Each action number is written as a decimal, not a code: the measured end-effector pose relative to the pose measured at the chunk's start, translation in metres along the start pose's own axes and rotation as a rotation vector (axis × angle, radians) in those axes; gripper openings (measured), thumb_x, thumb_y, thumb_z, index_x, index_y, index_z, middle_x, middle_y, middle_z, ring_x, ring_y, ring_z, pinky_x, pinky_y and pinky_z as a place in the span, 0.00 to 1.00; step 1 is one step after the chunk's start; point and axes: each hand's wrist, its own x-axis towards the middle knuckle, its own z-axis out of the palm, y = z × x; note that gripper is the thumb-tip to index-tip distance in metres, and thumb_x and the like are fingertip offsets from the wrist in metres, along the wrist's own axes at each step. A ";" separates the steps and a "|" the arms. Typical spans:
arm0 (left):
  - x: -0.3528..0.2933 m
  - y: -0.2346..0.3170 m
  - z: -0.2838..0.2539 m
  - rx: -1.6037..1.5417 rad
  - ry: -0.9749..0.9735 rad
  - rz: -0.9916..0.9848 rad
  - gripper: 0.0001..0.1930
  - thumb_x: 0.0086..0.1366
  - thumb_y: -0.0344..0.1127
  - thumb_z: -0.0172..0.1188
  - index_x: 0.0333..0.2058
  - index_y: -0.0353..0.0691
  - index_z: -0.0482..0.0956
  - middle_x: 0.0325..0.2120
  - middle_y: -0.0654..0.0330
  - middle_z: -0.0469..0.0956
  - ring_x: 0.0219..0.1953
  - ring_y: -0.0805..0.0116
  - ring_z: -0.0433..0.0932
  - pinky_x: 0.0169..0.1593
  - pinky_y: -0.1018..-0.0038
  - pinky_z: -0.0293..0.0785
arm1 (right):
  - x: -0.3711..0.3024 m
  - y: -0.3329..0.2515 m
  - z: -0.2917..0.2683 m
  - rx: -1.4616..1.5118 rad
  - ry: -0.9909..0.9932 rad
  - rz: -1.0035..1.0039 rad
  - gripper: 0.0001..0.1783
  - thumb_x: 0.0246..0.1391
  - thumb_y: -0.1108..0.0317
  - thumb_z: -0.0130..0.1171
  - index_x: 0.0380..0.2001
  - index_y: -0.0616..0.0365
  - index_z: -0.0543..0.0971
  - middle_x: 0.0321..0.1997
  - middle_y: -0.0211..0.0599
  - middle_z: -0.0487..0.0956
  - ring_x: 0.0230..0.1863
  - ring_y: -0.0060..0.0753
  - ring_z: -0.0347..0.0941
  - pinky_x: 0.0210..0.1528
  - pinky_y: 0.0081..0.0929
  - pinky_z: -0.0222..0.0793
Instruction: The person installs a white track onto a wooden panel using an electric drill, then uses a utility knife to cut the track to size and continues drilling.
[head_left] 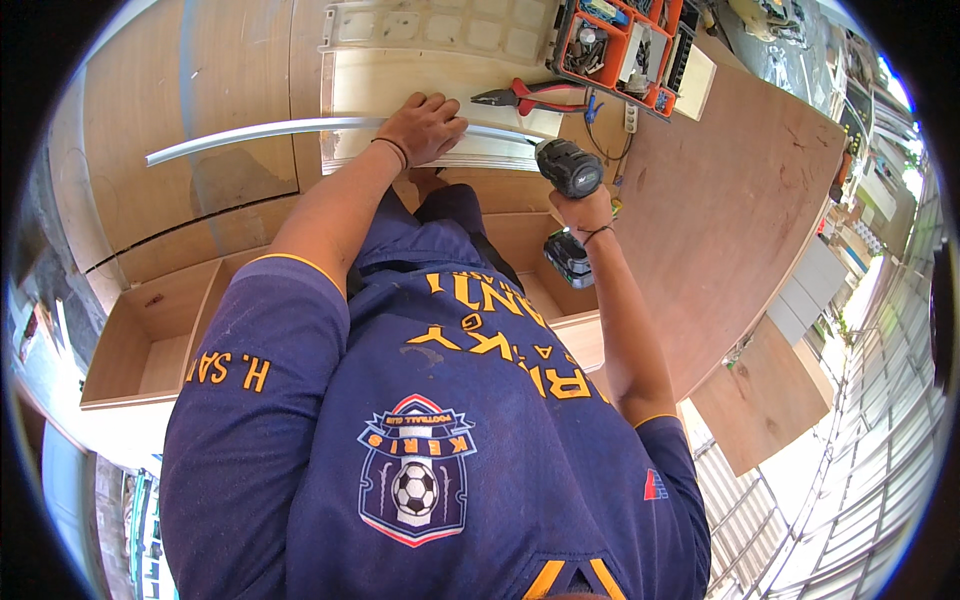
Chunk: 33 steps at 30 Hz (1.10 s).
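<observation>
My left hand has its fingers curled over a long, thin, pale metal strip, pressing it against a light wooden panel. The strip runs across the panel and juts out well past it to the left. In my right hand is a black cordless drill, gripped by its handle. The drill points left, its tip at the strip's right end; whether the bit touches the strip I cannot tell. A pair of pliers with red and black handles lies just beyond the strip, between my hands.
An orange and black toolbox of small parts and tools stands at the far right of the panel. A large brown plywood sheet spreads to the right. An open wooden compartment lies at the left, below a broad wooden surface.
</observation>
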 end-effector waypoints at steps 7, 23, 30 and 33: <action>0.001 0.001 -0.001 -0.001 0.005 -0.005 0.08 0.57 0.43 0.55 0.32 0.48 0.74 0.34 0.63 0.72 0.40 0.65 0.71 0.43 0.67 0.65 | -0.001 0.001 0.006 0.014 0.052 -0.059 0.17 0.35 0.65 0.59 0.35 0.51 0.78 0.35 0.46 0.79 0.39 0.50 0.74 0.41 0.37 0.71; 0.001 0.001 0.001 0.002 0.012 -0.002 0.07 0.57 0.43 0.56 0.31 0.48 0.73 0.34 0.63 0.72 0.40 0.65 0.71 0.43 0.67 0.65 | 0.002 0.015 0.008 -0.022 0.033 -0.079 0.17 0.36 0.64 0.60 0.35 0.50 0.77 0.36 0.43 0.79 0.40 0.49 0.74 0.42 0.37 0.71; -0.001 0.000 0.000 -0.008 0.019 -0.005 0.07 0.57 0.43 0.55 0.31 0.48 0.73 0.34 0.63 0.72 0.40 0.65 0.71 0.43 0.67 0.65 | 0.002 -0.001 0.000 -0.039 0.021 -0.045 0.18 0.36 0.64 0.59 0.36 0.50 0.78 0.37 0.44 0.79 0.41 0.49 0.74 0.42 0.37 0.71; -0.001 -0.001 0.000 -0.002 0.017 0.000 0.07 0.57 0.43 0.55 0.31 0.48 0.74 0.34 0.63 0.72 0.40 0.65 0.71 0.43 0.67 0.65 | 0.003 0.000 -0.001 -0.032 0.015 -0.039 0.18 0.36 0.64 0.59 0.36 0.50 0.78 0.36 0.44 0.79 0.41 0.49 0.74 0.42 0.37 0.71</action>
